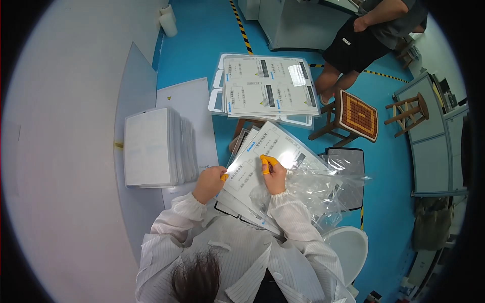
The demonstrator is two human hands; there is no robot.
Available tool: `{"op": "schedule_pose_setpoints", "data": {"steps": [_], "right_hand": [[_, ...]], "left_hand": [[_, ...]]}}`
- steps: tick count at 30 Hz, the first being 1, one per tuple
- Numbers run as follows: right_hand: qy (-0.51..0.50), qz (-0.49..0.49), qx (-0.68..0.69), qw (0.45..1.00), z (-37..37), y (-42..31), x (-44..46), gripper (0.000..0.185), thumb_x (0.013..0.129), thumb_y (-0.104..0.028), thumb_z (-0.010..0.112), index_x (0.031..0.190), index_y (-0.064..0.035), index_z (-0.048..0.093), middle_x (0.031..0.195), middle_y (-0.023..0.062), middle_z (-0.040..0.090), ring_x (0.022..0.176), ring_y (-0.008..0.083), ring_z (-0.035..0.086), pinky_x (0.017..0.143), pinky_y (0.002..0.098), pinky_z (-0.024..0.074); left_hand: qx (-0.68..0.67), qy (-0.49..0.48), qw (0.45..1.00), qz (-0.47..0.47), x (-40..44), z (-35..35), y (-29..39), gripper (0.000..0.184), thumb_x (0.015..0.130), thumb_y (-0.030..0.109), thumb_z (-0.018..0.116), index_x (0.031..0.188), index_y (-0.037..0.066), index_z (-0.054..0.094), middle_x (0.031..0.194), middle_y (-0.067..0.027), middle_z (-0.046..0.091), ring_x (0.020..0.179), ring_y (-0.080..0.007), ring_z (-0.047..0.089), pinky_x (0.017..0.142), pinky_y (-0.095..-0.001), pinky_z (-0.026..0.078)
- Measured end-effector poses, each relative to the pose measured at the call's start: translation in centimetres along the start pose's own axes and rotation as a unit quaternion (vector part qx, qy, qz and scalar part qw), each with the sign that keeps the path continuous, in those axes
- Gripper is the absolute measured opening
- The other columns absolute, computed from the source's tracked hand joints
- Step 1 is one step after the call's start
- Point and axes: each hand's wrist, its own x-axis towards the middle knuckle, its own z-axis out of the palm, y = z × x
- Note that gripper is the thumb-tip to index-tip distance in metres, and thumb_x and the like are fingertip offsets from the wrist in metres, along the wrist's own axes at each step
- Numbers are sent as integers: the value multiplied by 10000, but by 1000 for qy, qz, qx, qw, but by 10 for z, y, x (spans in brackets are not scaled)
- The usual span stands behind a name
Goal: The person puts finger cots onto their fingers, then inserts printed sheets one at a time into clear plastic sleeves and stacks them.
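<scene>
Printed white sheets [273, 139] lie fanned out in front of my body, with blue logos and black text on them. My left hand [209, 183] is closed at their left edge, a yellow cover on a fingertip; it pinches the edge of a sheet. Over the middle of the top sheet is my right hand [274, 174], its fingers curled and wearing yellow finger covers. Whatever may be between those fingertips is too small to make out. Crumpled clear plastic film [318, 194] lies just right of my right hand, partly over the sheets.
Beyond the sheets lies a stack of printed panels [268, 86]. A tall stack of white sheets [149, 149] stands at left. At right are a stool with a beaded seat [357, 115], a wooden stool [415, 105] and a white round seat [348, 247]. A person [361, 38] stands at the back.
</scene>
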Motion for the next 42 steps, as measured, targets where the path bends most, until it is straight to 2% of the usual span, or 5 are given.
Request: {"op": "schedule_pose_setpoints", "data": {"steps": [3, 8, 11, 21, 42], "right_hand": [[7, 16, 1, 1000, -4, -1, -3, 196, 805, -55, 583, 991, -7, 620, 684, 68, 561, 550, 102, 473, 526, 231, 407], [16, 46, 21, 999, -9, -1, -3, 191, 815, -51, 575, 994, -2, 618, 704, 54, 577, 575, 80, 485, 538, 218, 413], [16, 62, 32, 997, -9, -2, -4, 191, 812, -47, 578, 993, -3, 618, 707, 54, 579, 573, 78, 488, 537, 216, 414], [-211, -12, -60, 975, 21, -64, -38, 268, 663, -164, 756, 846, -50, 597, 648, 54, 499, 503, 186, 503, 497, 284, 433], [-136, 96, -5, 986, 39, -36, -43, 346, 613, -120, 788, 839, -13, 550, 748, 86, 494, 584, 214, 499, 525, 296, 421]], "left_hand": [[-39, -49, 997, -41, 4, -10, -2, 258, 769, 68, 594, 1017, -4, 599, 875, -153, 634, 710, -260, 620, 649, -343, 494], [-422, -187, 870, -174, 4, -26, 1, 240, 854, 85, 555, 1085, 45, 609, 887, 0, 626, 752, -60, 569, 652, -189, 472], [-478, -194, 841, -166, 2, -21, -12, 245, 865, 114, 559, 1097, 51, 608, 911, -18, 626, 761, -71, 574, 684, -187, 483], [-444, -159, 870, -147, 8, -19, -3, 238, 870, 69, 523, 1084, 19, 614, 943, -51, 628, 755, -87, 576, 654, -191, 494], [-343, -131, 925, -100, 14, -17, 12, 254, 835, -10, 513, 1055, 18, 636, 926, -57, 633, 731, -91, 547, 618, -201, 463]]}}
